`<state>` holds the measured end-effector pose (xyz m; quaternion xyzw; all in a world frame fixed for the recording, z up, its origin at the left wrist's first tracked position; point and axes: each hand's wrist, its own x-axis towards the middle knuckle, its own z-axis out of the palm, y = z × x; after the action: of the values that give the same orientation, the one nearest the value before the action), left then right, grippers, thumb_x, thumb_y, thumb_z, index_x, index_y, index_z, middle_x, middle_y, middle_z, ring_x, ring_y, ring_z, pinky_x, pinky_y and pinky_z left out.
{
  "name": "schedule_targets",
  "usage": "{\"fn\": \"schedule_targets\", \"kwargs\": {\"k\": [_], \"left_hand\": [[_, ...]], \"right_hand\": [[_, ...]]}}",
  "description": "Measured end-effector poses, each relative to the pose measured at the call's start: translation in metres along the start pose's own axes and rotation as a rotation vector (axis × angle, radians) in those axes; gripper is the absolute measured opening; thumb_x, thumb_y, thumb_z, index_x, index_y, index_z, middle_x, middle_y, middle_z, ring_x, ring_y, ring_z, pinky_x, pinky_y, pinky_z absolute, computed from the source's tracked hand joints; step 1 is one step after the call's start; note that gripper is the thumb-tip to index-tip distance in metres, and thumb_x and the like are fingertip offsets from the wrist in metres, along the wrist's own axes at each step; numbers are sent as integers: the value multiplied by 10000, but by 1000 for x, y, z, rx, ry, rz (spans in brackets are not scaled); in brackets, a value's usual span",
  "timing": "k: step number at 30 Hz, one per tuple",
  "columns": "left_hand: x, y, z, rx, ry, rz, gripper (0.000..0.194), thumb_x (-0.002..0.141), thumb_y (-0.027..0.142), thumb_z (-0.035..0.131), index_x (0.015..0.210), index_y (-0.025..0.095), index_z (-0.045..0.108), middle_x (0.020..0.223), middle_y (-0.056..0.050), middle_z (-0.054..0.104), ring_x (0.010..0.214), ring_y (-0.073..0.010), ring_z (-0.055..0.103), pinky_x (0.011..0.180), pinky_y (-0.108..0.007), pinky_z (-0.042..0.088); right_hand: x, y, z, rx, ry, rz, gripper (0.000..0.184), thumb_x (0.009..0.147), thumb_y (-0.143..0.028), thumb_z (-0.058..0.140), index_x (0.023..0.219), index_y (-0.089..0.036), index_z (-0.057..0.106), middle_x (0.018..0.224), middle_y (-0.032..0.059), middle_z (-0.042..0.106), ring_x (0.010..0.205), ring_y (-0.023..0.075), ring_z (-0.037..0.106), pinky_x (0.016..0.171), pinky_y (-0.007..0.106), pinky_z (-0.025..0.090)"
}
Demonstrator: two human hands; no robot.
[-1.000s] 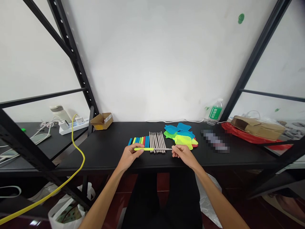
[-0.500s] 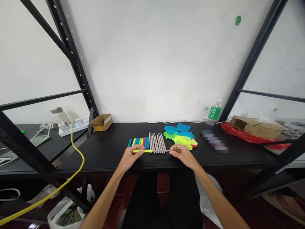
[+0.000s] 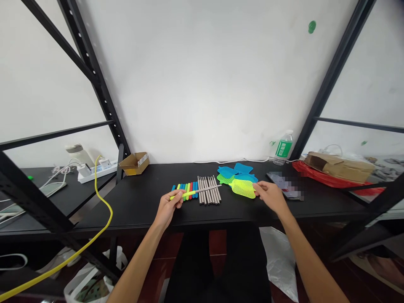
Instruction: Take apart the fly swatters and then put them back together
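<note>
My left hand (image 3: 167,205) is closed around the yellow handle of a metal rod (image 3: 206,189), which points right, over a row of thin metal rods (image 3: 208,194). Partly behind that hand lie several coloured handle tubes (image 3: 195,186) in blue, yellow, green and red. My right hand (image 3: 269,194) pinches the right edge of a yellow mesh fly swatter head (image 3: 242,188). Blue fly swatter heads (image 3: 243,168) and a green one (image 3: 222,179) lie just behind the yellow head.
A phone (image 3: 284,185), partly blurred out, lies right of the swatter heads. Behind it stands a water bottle (image 3: 284,148). An open cardboard box (image 3: 134,164) sits at the back left. A yellow cable (image 3: 105,219) hangs in front of the shelf's left post.
My right hand has let go of the rod's end and moved right to the yellow swatter head. The rod in my left hand now tilts up to the right.
</note>
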<state>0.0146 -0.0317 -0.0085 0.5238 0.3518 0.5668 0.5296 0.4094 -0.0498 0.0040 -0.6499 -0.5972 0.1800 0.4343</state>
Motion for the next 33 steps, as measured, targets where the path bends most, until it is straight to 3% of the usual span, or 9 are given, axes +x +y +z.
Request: {"fn": "schedule_targets", "kwargs": {"k": [3,7,16,20,25,29,33], "left_hand": [[0,0,0,-15,6,-3,363,793,431,762,969,114,756,649,5,511,562,-77,400,536,-236,323],[0,-1,-1,-17,4,-8,348,800,428,756,959,119,753,651,7,507,572,-81,408,542,-239,325],[1,-4,-2,-35,-2,-8,344,818,408,750,988,109,743,658,8,509,573,-81,403,554,-240,306],[2,-5,-2,-47,12,-8,339,815,396,757,978,99,744,660,4,512,576,-79,404,550,-237,298],[1,-4,-2,-59,0,-24,325,818,391,757,980,110,743,656,10,510,575,-76,403,558,-236,303],[1,-3,-2,-49,-1,-24,331,821,393,753,988,107,741,654,10,507,576,-81,399,559,-240,304],[1,-3,-2,-47,2,-26,336,821,395,754,988,103,741,648,7,507,578,-86,402,558,-243,304]], "right_hand": [[3,14,-25,-315,-82,143,557,858,-680,494,645,-201,682,703,109,722,656,258,655,566,323,385],[1,13,-31,-390,-230,282,600,826,-743,497,660,-216,729,733,106,740,683,264,676,571,316,378],[3,8,-7,-406,-318,178,433,821,-570,596,595,-217,703,705,75,729,646,224,654,555,285,351],[3,12,-10,-139,-269,112,332,778,-512,660,678,-198,704,655,64,691,591,192,602,534,271,365],[-2,0,-20,269,-188,47,332,800,-495,667,697,-184,613,630,20,614,511,120,478,501,251,355],[-5,-14,-21,528,-107,101,335,811,-466,670,677,-184,551,608,16,594,501,106,461,482,237,343],[-7,-27,-18,917,-15,163,271,725,-360,729,736,-218,498,619,1,617,493,122,489,440,227,331]]}}
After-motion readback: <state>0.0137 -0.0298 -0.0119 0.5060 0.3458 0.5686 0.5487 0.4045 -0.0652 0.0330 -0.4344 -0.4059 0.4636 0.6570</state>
